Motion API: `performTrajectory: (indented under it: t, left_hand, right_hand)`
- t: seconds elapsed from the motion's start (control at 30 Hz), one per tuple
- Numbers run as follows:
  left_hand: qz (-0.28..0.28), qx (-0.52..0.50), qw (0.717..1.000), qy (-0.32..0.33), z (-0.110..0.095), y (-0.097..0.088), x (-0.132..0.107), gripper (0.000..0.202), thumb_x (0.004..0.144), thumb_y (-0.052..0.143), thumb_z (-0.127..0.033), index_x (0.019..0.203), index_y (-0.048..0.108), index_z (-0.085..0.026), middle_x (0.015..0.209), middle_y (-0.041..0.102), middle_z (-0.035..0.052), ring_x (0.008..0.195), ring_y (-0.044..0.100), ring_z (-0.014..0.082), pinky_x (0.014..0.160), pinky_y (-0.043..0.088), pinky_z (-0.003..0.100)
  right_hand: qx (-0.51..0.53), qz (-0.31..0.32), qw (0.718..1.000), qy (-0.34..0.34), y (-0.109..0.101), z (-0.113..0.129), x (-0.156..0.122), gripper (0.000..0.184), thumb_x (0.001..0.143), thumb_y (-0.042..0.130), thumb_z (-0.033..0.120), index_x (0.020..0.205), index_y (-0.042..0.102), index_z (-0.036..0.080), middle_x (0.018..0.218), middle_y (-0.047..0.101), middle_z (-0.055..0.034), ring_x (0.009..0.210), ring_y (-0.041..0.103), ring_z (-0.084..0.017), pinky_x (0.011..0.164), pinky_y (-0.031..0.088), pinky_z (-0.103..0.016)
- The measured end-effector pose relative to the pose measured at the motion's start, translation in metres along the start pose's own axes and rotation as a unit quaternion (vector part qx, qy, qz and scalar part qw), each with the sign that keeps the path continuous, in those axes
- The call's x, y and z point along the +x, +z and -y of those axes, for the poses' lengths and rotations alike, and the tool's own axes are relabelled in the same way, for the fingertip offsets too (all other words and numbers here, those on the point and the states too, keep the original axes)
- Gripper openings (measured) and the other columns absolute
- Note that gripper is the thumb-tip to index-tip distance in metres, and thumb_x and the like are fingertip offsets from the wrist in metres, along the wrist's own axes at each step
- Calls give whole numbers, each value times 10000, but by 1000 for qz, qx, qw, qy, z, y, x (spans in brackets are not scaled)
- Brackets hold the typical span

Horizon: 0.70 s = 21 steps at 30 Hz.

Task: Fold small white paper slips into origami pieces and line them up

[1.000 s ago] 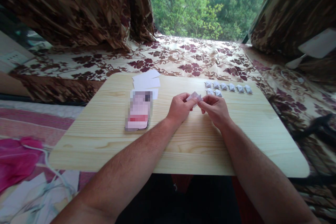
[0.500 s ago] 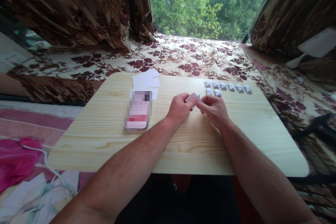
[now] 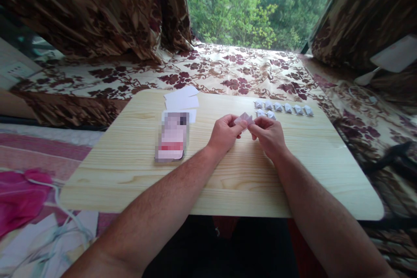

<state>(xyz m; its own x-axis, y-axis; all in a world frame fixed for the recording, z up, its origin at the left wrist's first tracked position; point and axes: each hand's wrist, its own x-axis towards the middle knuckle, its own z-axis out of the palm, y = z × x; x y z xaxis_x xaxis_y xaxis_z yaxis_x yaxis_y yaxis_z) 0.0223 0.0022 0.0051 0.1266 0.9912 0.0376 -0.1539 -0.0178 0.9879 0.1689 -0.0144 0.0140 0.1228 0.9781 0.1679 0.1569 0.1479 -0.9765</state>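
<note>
My left hand [image 3: 224, 132] and my right hand [image 3: 269, 134] meet over the middle of a pale wooden table [image 3: 221, 182]. Both pinch one small folded piece of white paper [image 3: 243, 118] between thumbs and fingertips, held just above the tabletop. Beyond my right hand, several small folded paper shapes [image 3: 283, 107] lie in rows on the table. A stack of flat white paper sheets [image 3: 181, 100] sits at the far left of the table, beyond a phone [image 3: 172, 137] lying flat.
A floral cloth [image 3: 228, 71] covers the ledge behind the table, with brown patterned curtains [image 3: 91, 8] on both sides of a window. Pink fabric and a white cable [image 3: 29, 200] lie at the lower left. A dark object [image 3: 391, 156] sits right of the table.
The folded paper has shifted slightly between my fingertips, and both hands have edged a little farther from me. Nothing else on the table has moved.
</note>
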Motion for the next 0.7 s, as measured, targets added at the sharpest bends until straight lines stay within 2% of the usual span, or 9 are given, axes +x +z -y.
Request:
performTrajectory:
  t: [0.13, 0.3, 0.5, 0.7]
  left_hand:
    - [-11, 10, 1000, 4, 0, -1, 1, 209, 751, 746, -332, 713, 644, -153, 576, 583, -12, 504, 506, 90, 490, 411, 223]
    - [7, 0, 1000, 12, 2, -2, 1, 216, 754, 743, -324, 671, 632, -158, 562, 579, -10, 499, 489, 86, 492, 393, 227]
    - [9, -22, 1000, 17, 3, -1, 2, 223, 754, 761, -337, 701, 637, -159, 595, 604, -6, 507, 492, 90, 489, 408, 233]
    - [-1, -8, 999, 34, 2, -2, 2, 266, 775, 757, -398, 732, 642, -162, 586, 583, -18, 507, 507, 90, 499, 439, 227]
  right_hand:
    - [7, 5, 1000, 0, -1, -1, 1, 137, 731, 701, 213, 631, 614, 175, 485, 548, 46, 451, 430, -80, 472, 309, -242]
    - [0, 33, 999, -6, 0, -2, -1, 209, 754, 727, 269, 614, 607, 170, 503, 542, 41, 469, 416, -77, 470, 280, -244]
    - [38, 41, 998, -16, -4, 0, -1, 207, 744, 727, 204, 591, 590, 174, 525, 552, 37, 489, 430, -77, 490, 291, -247]
    - [43, 68, 997, -9, -6, -3, 0, 245, 777, 760, 315, 636, 616, 176, 513, 565, 30, 468, 439, -84, 478, 313, -251]
